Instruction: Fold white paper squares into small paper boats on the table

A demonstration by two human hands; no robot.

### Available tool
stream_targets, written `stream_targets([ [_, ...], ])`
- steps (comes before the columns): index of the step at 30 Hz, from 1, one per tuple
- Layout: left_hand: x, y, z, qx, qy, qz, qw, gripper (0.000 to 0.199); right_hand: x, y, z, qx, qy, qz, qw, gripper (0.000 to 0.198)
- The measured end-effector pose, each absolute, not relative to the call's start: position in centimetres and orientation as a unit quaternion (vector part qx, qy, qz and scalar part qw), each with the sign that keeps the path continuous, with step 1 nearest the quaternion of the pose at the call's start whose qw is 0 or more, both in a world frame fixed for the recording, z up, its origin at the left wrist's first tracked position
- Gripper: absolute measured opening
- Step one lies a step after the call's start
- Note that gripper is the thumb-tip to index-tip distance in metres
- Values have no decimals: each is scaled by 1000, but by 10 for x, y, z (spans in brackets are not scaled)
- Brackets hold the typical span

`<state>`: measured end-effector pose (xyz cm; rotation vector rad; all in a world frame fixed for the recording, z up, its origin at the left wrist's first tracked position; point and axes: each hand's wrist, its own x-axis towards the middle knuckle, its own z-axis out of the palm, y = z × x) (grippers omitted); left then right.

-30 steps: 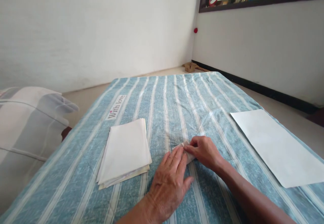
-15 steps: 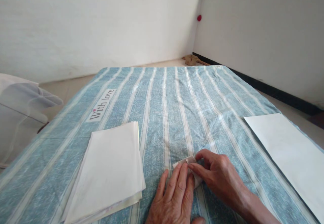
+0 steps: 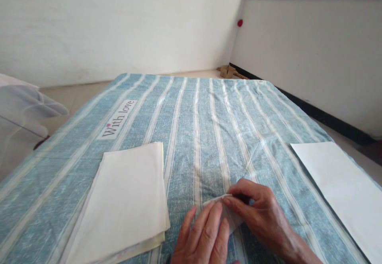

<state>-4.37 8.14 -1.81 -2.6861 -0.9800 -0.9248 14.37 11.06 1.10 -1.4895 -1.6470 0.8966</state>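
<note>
A small folded piece of white paper [image 3: 229, 215] lies on the striped cloth near the bottom edge, partly hidden under my fingers. My left hand [image 3: 205, 232] rests on its left part, palm down with the fingers stretched out. From the right, my right hand [image 3: 256, 208] pinches the paper's top right corner between thumb and forefinger. That upper edge is lifted slightly off the cloth. To the left of my hands lies a stack of white sheets [image 3: 125, 200], with a yellowish sheet showing beneath.
A blue cloth [image 3: 179, 144] with white stripes covers the table. At the right edge lies another white sheet [image 3: 334, 180]. Something under translucent white covering [image 3: 24, 109] stands at the left. A small cardboard box [image 3: 227, 71] sits on the floor in the far corner.
The top edge of the folded paper now looks narrower and more upright in my right hand's pinch. My left hand has shifted slightly downward. The view has tilted a little.
</note>
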Motion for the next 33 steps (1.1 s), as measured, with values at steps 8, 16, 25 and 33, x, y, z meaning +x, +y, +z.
stream_targets([
  [8, -47, 90, 6, -730, -468, -436, -240, 32, 146, 95, 27, -399, -758, 242, 455, 32],
  [16, -43, 101, 24, -686, -373, -425, -458, 7, 143, 88, 34, -359, -770, 259, 458, 42],
  [25, -47, 95, 26, -779, -328, -445, -296, 23, 145, 82, 21, -401, -753, 251, 457, 44],
  [33, -48, 94, 24, -794, -317, -455, -249, 25, 143, 93, 35, -347, -773, 265, 460, 10],
])
